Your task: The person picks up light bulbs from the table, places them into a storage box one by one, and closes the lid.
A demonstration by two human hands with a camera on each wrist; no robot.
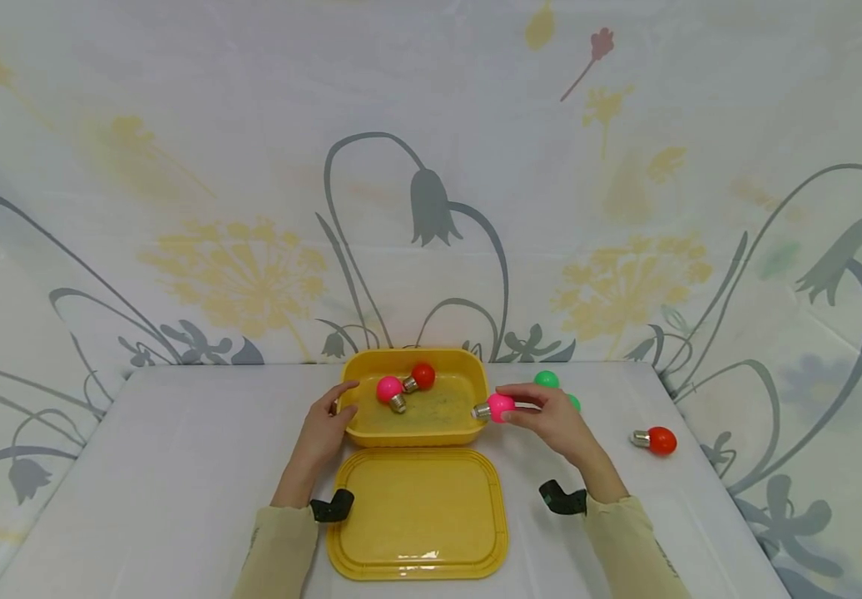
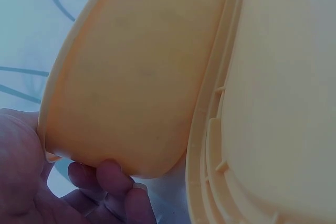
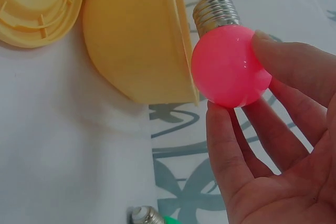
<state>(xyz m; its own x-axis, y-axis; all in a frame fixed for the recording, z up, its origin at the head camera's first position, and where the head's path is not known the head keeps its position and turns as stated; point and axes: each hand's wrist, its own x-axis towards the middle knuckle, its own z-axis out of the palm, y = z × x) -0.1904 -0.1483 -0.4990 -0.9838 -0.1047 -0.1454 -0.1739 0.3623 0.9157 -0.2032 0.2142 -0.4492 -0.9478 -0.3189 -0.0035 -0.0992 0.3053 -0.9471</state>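
Note:
My right hand (image 1: 552,418) pinches a pink light bulb (image 1: 502,408) by its round globe, thumb on one side and fingers on the other. Its silver screw base points left, over the right rim of a yellow plastic box (image 1: 416,438). Inside the box lie a second pink bulb (image 1: 389,389) and a red bulb (image 1: 423,376). At the box's left end, my left hand (image 1: 324,428) holds the wall, with the thumb at the rim and the curled fingers (image 2: 113,177) against the outside.
A yellow lid (image 1: 416,516) lies flat in front of the box. Two green bulbs, one (image 1: 547,379) behind my right hand and another (image 1: 575,403) partly hidden by it, rest on the white-covered table. Farther right lies a red bulb (image 1: 661,441). A patterned cloth (image 1: 378,249) hangs behind.

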